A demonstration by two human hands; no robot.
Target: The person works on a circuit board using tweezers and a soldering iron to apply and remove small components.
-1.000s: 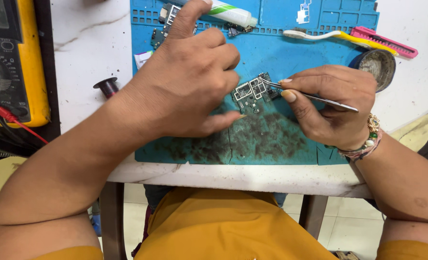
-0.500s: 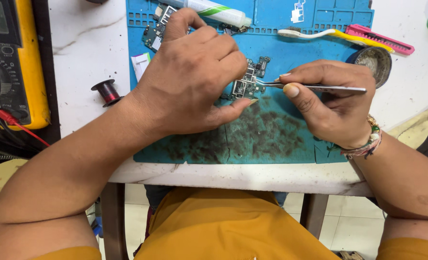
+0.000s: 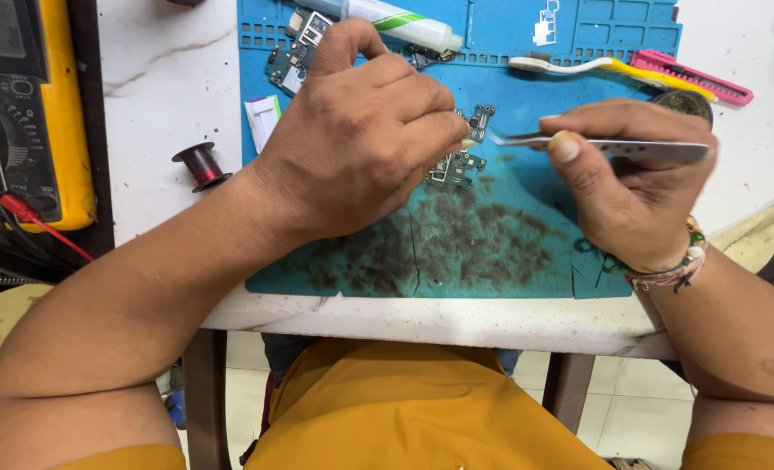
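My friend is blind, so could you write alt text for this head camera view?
A left hand pins a small circuit board to a stained blue work mat while the right hand aims metal tweezers at it. A yellow multimeter and a wire spool lie to the left.

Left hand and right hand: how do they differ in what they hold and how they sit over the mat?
The left hand pins a small circuit board against the blue mat with bare fingertips; the right hand pinches metal tweezers, tips pointing at that board. The left hand lies knuckles up, fingers curled over the board; the right hand sits beside it, off the board. The right wrist wears a beaded bracelet; the left wrist is bare. Both hover over the same mat.
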